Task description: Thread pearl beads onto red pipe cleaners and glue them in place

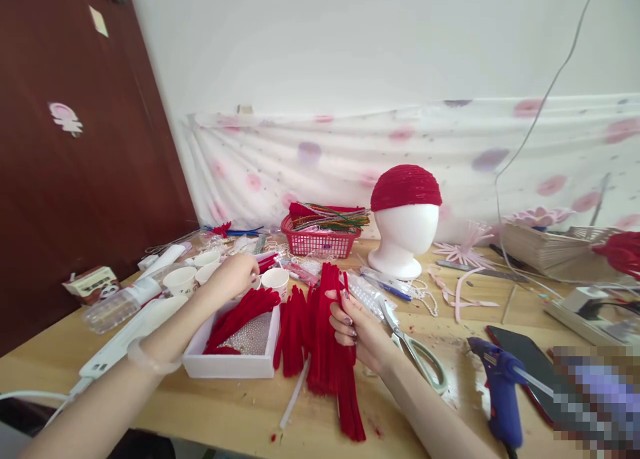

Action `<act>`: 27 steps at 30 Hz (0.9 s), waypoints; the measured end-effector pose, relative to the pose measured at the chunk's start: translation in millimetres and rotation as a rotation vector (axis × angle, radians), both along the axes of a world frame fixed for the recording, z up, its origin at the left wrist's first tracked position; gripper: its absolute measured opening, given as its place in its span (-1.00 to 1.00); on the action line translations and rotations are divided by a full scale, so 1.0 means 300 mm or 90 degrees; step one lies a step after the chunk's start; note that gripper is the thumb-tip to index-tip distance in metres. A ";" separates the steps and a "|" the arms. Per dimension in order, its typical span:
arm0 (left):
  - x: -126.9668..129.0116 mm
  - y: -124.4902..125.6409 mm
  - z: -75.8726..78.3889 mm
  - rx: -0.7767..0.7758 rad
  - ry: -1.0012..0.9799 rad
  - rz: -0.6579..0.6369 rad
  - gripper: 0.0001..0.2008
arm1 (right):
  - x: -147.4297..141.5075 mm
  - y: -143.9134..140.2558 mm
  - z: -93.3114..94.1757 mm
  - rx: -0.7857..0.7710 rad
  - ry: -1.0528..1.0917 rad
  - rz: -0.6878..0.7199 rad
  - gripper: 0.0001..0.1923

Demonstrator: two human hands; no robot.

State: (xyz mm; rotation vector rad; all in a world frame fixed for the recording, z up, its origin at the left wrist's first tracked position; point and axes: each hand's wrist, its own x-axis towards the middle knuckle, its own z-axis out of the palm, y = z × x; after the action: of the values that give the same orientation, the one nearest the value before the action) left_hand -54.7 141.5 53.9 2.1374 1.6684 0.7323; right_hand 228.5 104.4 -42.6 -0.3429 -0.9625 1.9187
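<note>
Red strips (349, 405) caught in the right hand (361, 327), lol, fuzz everywhere
They're held between narrowly curled fingers (342, 327), ends poking out above and below, with more red pieces (295, 332) laid just left on the tabletop (240, 415). The left hand (243, 272) is held near the white box's (230, 367) far edge, by a paper cup (276, 284); its grip can't be told.
</note>
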 end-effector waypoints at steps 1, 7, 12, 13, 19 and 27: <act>0.025 -0.032 0.014 -0.011 -0.069 0.000 -0.80 | 0.000 0.003 -0.004 0.006 0.008 0.006 -0.79; 0.264 -0.242 -0.037 -0.060 -0.580 -0.035 -0.58 | 0.013 0.001 -0.021 0.056 0.010 0.111 -0.79; 0.383 -0.290 -0.121 -0.104 -0.884 -0.014 -0.56 | 0.031 -0.012 -0.009 0.101 -0.007 0.139 -0.76; 0.389 -0.290 -0.127 -0.113 -0.925 -0.014 -0.59 | 0.032 -0.013 -0.006 0.109 -0.015 0.131 -0.75; 0.391 -0.290 -0.138 -0.151 -1.062 -0.026 -0.69 | 0.026 -0.021 -0.001 0.143 -0.107 0.088 -0.77; 0.369 -0.284 -0.164 -0.197 -1.126 -0.058 -0.70 | 0.015 -0.026 0.004 0.177 -0.213 0.077 -0.78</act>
State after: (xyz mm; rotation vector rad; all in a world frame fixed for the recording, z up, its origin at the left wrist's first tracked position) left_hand 56.1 56.2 4.8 0.6094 0.5467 1.4728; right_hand 232.9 96.4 -41.6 -0.4594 -1.4830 1.8358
